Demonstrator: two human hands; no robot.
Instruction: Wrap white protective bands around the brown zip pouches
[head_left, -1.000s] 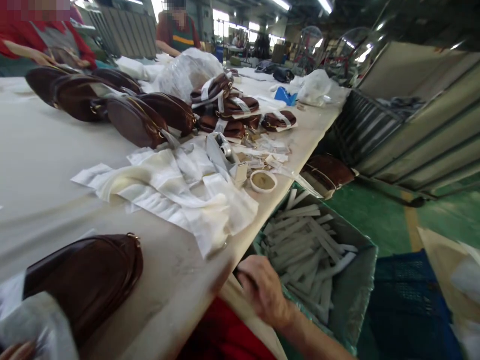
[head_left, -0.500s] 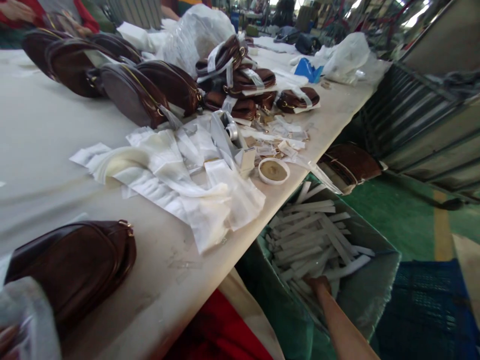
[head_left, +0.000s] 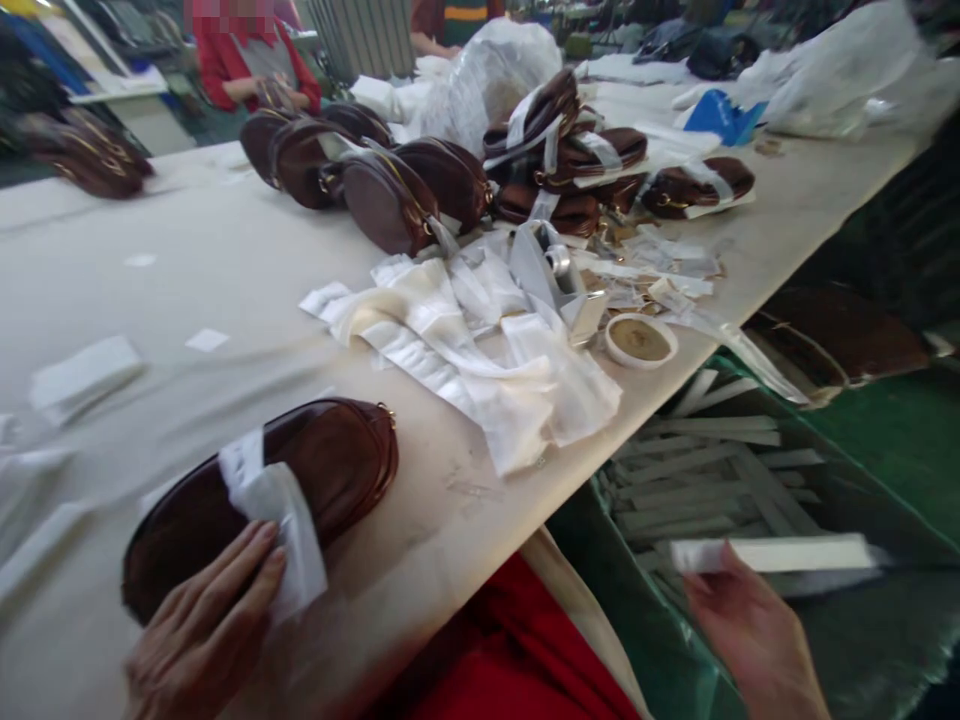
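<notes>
A dark brown leather bag lies on the table at the lower left, a white translucent strip of wrapping across it. My left hand rests on the near side of the bag, fingers stretched out and touching the wrapping; its thumb is hidden. Over the bin on the right, my right hand is closed on a white strip, held roughly level. Beneath it, many similar white strips fill the green-lined bin.
Translucent white wrapping sleeves, a tape dispenser and a round tub occupy the middle of the table. Several brown bags stand behind them, with more wrapped ones piled nearby. A person in red is across the table.
My right hand has come up out of the bin's pile with a white strip. My view has swung left, showing more of the left hand and bag. The wrapping now lies across the bag.
</notes>
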